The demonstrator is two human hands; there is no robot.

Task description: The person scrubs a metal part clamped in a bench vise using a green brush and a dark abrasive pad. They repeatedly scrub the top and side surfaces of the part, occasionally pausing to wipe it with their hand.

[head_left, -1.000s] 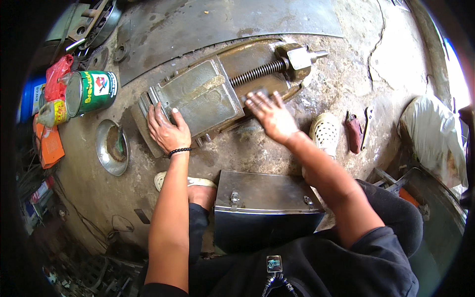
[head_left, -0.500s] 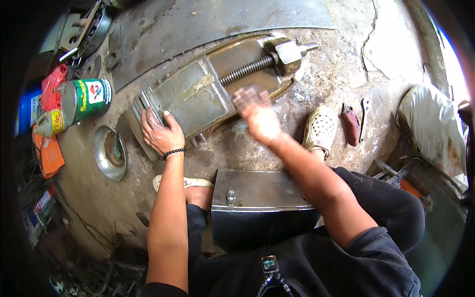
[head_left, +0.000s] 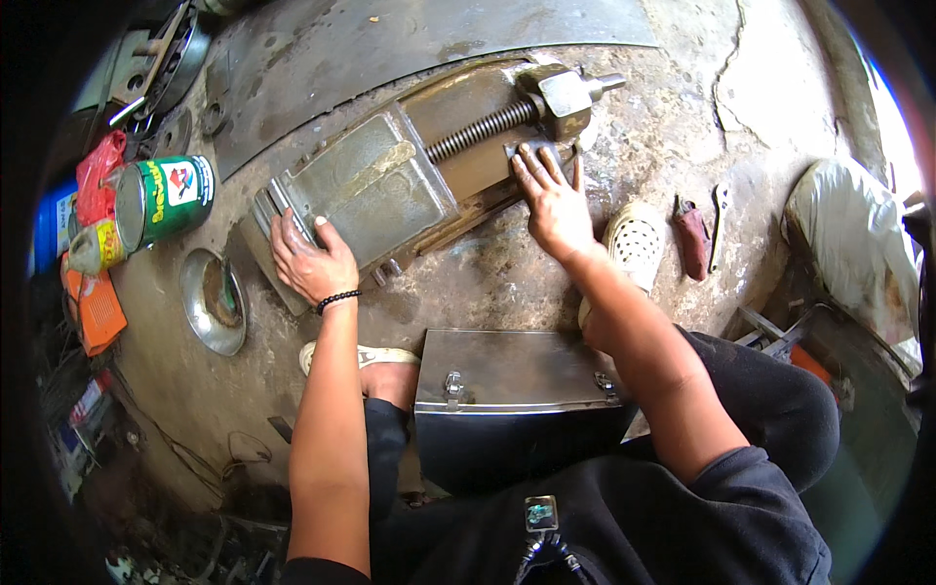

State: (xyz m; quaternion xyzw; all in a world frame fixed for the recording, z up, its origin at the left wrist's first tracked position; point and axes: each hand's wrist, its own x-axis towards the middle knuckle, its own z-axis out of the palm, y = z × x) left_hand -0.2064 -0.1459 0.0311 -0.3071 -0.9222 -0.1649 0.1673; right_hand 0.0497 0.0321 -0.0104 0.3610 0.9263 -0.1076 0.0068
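A large metal machine vise (head_left: 366,180) lies slantwise on the floor ahead of me, its threaded screw (head_left: 483,134) exposed toward the far right end. My left hand (head_left: 317,258), with a beaded bracelet at the wrist, rests with spread fingers on the vise's jaw end. On the bed beside the screw block (head_left: 564,102), my right hand (head_left: 552,200) lies flat with fingers stretched out. A dark edge shows by its fingertips; whether something thin is under them I cannot make out.
A metal box (head_left: 517,370) stands between my legs. Leftward are a metal bowl (head_left: 216,302) with a brush-like tool, a green can (head_left: 168,200) and an orange box (head_left: 96,307). A wrench (head_left: 720,226) and dark red pouch (head_left: 692,242) lie right. A metal sheet (head_left: 429,39) lies beyond.
My right hand has slid to the right and away from me along the vise, from beside the sliding jaw to near the screw block. My left hand stays on the jaw end.
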